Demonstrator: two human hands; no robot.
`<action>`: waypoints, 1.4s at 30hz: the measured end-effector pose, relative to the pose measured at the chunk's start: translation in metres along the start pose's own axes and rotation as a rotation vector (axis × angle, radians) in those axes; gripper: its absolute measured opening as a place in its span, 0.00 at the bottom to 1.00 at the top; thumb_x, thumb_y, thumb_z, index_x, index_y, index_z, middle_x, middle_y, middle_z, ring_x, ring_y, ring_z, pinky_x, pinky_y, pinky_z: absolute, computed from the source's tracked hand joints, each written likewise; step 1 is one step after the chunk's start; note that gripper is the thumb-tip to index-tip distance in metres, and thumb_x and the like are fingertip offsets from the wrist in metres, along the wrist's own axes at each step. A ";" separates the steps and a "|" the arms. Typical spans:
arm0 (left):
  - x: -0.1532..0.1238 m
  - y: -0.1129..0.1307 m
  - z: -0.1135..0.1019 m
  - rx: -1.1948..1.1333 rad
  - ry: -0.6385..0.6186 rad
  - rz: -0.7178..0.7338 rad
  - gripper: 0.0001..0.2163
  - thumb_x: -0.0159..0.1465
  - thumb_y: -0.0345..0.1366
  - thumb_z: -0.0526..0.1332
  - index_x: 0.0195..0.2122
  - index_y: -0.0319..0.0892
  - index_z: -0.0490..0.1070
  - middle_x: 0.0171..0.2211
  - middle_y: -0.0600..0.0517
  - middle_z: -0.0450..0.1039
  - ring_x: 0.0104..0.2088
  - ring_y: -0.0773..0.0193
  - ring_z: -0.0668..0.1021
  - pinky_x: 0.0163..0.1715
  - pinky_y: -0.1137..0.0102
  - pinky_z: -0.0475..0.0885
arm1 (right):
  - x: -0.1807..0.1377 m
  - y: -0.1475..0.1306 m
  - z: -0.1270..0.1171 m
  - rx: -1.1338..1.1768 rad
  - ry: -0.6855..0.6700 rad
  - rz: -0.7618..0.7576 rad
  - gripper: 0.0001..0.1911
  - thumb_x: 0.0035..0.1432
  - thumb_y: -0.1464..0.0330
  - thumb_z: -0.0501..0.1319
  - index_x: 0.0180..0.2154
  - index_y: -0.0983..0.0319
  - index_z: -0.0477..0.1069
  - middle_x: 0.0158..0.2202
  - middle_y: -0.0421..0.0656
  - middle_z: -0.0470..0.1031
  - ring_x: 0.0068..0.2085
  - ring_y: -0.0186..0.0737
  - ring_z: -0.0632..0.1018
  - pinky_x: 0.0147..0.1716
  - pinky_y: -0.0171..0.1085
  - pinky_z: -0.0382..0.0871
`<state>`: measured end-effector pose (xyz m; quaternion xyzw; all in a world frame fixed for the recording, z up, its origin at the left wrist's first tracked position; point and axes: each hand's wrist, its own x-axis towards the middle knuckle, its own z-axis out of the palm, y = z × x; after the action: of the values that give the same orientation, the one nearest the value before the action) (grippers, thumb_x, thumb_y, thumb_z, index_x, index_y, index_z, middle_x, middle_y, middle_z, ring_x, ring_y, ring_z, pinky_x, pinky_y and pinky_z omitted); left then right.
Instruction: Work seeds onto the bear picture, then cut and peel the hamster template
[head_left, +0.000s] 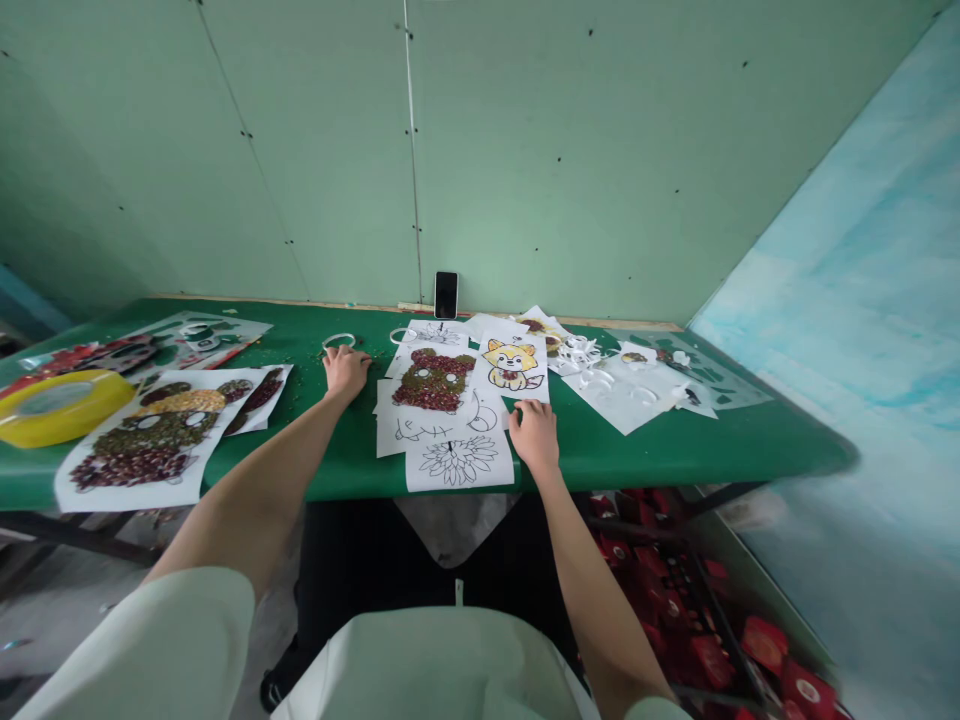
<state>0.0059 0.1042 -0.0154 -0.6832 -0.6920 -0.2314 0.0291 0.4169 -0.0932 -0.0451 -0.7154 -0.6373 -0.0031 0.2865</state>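
Observation:
My left hand rests on the green table, fingers loosely bent and apart, just in front of a white ring that looks like a tape roll. I cannot tell whether they touch. At the lower edge of a sheet with a yellow cartoon fox lies my right hand, its fingers spread and holding nothing. Between the hands are a bear-shaped picture covered in red and green grains, and a sheet with a line-drawn flower. A second white ring sits behind them.
A phone leans upright against the green wall. Left are a big yellow tape roll and another grain-covered picture. Curled white strips and loose sheets lie right. Red boxes are below the table.

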 end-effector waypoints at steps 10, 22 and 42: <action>-0.003 0.005 -0.005 -0.018 -0.046 -0.007 0.15 0.73 0.37 0.55 0.46 0.39 0.83 0.57 0.35 0.74 0.62 0.36 0.67 0.62 0.47 0.64 | 0.000 0.002 0.002 0.009 0.014 -0.013 0.17 0.74 0.66 0.54 0.54 0.61 0.80 0.55 0.54 0.79 0.58 0.58 0.72 0.56 0.50 0.64; -0.009 0.025 -0.011 -0.146 0.003 -0.044 0.15 0.73 0.31 0.52 0.45 0.40 0.81 0.56 0.33 0.75 0.61 0.34 0.68 0.59 0.45 0.67 | -0.001 0.001 0.002 -0.007 0.020 -0.019 0.16 0.74 0.67 0.55 0.53 0.61 0.79 0.54 0.53 0.80 0.57 0.57 0.73 0.55 0.49 0.64; -0.074 0.120 0.016 -0.445 -0.309 0.685 0.16 0.77 0.48 0.58 0.43 0.48 0.84 0.52 0.43 0.78 0.58 0.45 0.71 0.63 0.50 0.63 | -0.001 0.006 0.004 -0.005 0.022 -0.033 0.17 0.74 0.66 0.53 0.53 0.61 0.79 0.55 0.54 0.80 0.57 0.58 0.72 0.55 0.50 0.65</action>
<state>0.1299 0.0362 -0.0223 -0.8896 -0.3548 -0.2466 -0.1476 0.4207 -0.0923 -0.0508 -0.7056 -0.6456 -0.0175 0.2916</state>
